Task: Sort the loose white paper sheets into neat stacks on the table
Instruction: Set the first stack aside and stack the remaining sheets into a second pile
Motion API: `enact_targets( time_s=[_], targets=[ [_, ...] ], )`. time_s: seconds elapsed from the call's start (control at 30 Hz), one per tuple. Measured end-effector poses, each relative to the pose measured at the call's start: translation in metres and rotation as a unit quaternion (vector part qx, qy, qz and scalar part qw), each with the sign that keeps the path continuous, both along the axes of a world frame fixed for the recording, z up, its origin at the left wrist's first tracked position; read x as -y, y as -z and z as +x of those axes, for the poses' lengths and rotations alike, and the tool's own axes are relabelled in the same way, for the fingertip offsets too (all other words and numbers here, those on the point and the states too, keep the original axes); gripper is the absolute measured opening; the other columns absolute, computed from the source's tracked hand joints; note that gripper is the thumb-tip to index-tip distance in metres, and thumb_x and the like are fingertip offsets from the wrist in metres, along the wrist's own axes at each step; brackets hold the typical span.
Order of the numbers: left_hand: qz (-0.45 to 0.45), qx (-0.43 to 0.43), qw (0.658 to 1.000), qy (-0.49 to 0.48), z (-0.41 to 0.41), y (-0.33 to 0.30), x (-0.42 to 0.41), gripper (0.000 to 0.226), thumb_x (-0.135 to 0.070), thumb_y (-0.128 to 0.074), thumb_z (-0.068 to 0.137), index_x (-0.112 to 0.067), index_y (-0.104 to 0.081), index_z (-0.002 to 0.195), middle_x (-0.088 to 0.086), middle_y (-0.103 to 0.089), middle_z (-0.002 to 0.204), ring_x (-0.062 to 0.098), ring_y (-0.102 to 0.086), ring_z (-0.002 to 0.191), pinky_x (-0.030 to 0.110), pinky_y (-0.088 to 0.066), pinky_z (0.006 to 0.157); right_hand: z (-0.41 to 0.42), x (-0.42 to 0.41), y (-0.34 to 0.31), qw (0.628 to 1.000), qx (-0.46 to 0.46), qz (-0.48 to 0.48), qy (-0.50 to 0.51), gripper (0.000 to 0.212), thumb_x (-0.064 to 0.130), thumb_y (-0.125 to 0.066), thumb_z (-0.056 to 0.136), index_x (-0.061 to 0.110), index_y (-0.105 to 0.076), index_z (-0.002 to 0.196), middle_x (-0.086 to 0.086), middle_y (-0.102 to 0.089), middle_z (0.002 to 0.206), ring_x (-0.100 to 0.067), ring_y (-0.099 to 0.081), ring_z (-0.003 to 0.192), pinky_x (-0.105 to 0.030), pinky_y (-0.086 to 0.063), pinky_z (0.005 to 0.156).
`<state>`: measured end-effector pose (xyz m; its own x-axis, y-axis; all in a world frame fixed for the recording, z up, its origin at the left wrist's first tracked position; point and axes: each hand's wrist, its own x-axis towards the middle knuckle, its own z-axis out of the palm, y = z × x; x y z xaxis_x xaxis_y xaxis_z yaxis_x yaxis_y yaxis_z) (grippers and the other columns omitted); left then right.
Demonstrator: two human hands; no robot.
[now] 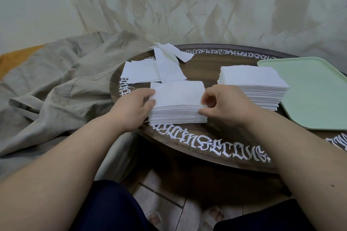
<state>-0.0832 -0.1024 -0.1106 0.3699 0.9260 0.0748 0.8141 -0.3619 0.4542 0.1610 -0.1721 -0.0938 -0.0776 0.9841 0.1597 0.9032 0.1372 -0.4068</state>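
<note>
A thick stack of white paper sheets (178, 95) lies near the front left of the round dark table (202, 73). My left hand (133, 107) presses its left side, with the fingers against the stack's edge. My right hand (225, 101) pinches the right edge of the stack's upper sheets between thumb and fingers. A second, taller neat stack (251, 78) stands to the right. Several loose white sheets (150, 71) lie scattered at the back left of the table, some hanging over its rim.
A pale green tray (315, 92) sits on the table's right side, close to the taller stack. Crumpled grey cloth (56, 84) lies to the left of the table. White lettering runs around the table's rim. My legs and tiled floor show below.
</note>
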Motion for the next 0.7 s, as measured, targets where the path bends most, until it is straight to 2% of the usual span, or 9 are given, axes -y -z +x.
enact_targets(
  time_s=[0.17,0.3,0.37,0.5,0.53,0.6,0.63,0.7],
  targets=[
    [-0.01,-0.012,1.0,0.02,0.002,0.002,-0.002,0.044,-0.028,-0.044,0.099,-0.021,-0.042,0.142,-0.003,-0.046,0.145,0.017,-0.042,0.131,0.026,-0.03,0.106,-0.004,0.0,0.002,1.0,0.005,-0.021,-0.005,0.014,0.03,-0.072,0.081,0.021,-0.061,0.08,0.011,-0.059,0.078,-0.009,-0.057,0.077,-0.023,-0.046,0.069],
    [-0.006,-0.014,1.0,0.021,0.001,0.004,-0.003,0.047,-0.032,-0.045,0.098,-0.023,-0.039,0.143,0.004,-0.023,0.157,0.014,-0.019,0.145,0.034,-0.024,0.115,-0.004,0.0,0.0,1.0,0.012,-0.021,-0.002,0.012,0.03,-0.07,0.082,0.022,-0.063,0.078,0.012,-0.06,0.077,-0.009,-0.057,0.076,-0.026,-0.049,0.071],
    [0.013,0.001,1.0,0.018,0.002,0.001,-0.002,0.05,-0.035,-0.049,0.096,-0.026,-0.039,0.143,0.004,-0.015,0.159,0.014,-0.013,0.146,0.036,-0.022,0.116,-0.003,0.0,-0.001,1.0,0.023,-0.018,-0.003,0.011,0.029,-0.068,0.084,0.021,-0.064,0.078,0.012,-0.06,0.077,-0.009,-0.057,0.077,-0.028,-0.05,0.072],
    [0.049,0.01,0.998,0.042,0.01,-0.003,0.003,0.048,-0.036,-0.054,0.093,-0.03,-0.044,0.14,0.002,-0.016,0.159,0.015,-0.01,0.147,0.032,-0.014,0.118,-0.003,-0.002,-0.002,1.0,0.018,0.011,0.006,0.016,0.038,-0.069,0.081,0.023,-0.064,0.077,0.009,-0.06,0.086,-0.012,-0.056,0.086,-0.028,-0.045,0.075],
    [0.065,0.015,0.997,0.045,0.014,-0.006,0.003,0.046,-0.035,-0.052,0.094,-0.029,-0.045,0.139,0.001,-0.018,0.159,0.016,-0.009,0.147,0.032,-0.011,0.119,-0.004,-0.005,-0.002,0.999,0.013,0.043,0.015,0.018,0.041,-0.067,0.082,0.024,-0.066,0.085,0.007,-0.06,0.097,-0.014,-0.054,0.095,-0.027,-0.041,0.08],
    [0.097,0.023,0.993,0.055,0.024,-0.011,0.002,0.044,-0.033,-0.047,0.097,-0.027,-0.044,0.14,0.0,-0.02,0.158,0.018,-0.005,0.148,0.033,-0.009,0.119,-0.011,-0.009,-0.004,0.997,0.005,0.081,0.013,0.035,0.044,-0.059,0.088,0.023,-0.062,0.116,0.003,-0.053,0.129,-0.017,-0.042,0.124,-0.027,-0.031,0.098],
    [0.106,0.016,0.992,0.066,0.029,-0.012,0.001,0.044,-0.034,-0.044,0.098,-0.027,-0.042,0.142,-0.001,-0.019,0.158,0.018,-0.004,0.148,0.037,-0.009,0.119,-0.016,-0.011,-0.005,0.997,0.011,0.075,0.0,0.045,0.044,-0.053,0.091,0.023,-0.052,0.131,0.003,-0.042,0.144,-0.019,-0.028,0.137,-0.028,-0.024,0.108],
    [0.101,-0.044,0.99,0.092,0.036,-0.01,-0.002,0.048,-0.037,-0.036,0.1,-0.028,-0.032,0.147,-0.004,-0.015,0.16,0.018,-0.002,0.148,0.044,-0.011,0.119,-0.027,-0.013,-0.001,0.998,0.05,0.028,-0.025,0.058,0.045,-0.04,0.096,0.02,-0.028,0.148,0.002,-0.017,0.158,-0.02,-0.004,0.147,-0.035,-0.011,0.118]
  ],
)
